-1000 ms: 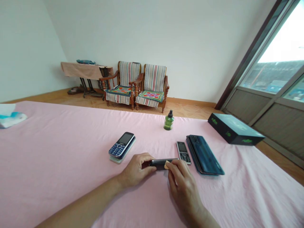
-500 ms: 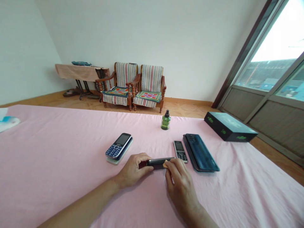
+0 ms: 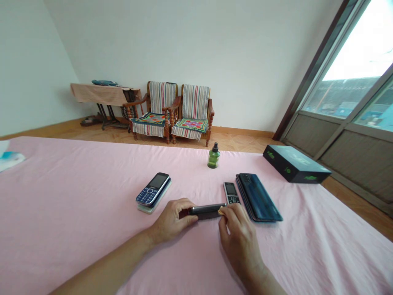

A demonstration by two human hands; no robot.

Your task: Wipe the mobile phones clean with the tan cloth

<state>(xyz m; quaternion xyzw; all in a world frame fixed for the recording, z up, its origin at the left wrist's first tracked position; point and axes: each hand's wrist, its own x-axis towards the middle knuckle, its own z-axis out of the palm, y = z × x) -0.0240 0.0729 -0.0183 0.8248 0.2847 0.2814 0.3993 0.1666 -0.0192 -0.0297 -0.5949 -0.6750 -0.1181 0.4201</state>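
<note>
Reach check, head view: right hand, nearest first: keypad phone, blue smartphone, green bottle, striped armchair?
1. Tie, too close to call: keypad phone, blue smartphone, just past the right hand.
2. Green bottle, back on the sheet.
3. Striped armchair, floor beyond.

We're in a home here, and it looks like a bedroom! A bed [image 3: 76,205] in a pink sheet fills the foreground, two wooden armchairs [image 3: 161,119] with striped covers line the far wall, a cloth-draped treadle sewing machine [image 3: 102,94] stands in the corner, and a tall window [image 3: 346,78] runs along the right.
</note>
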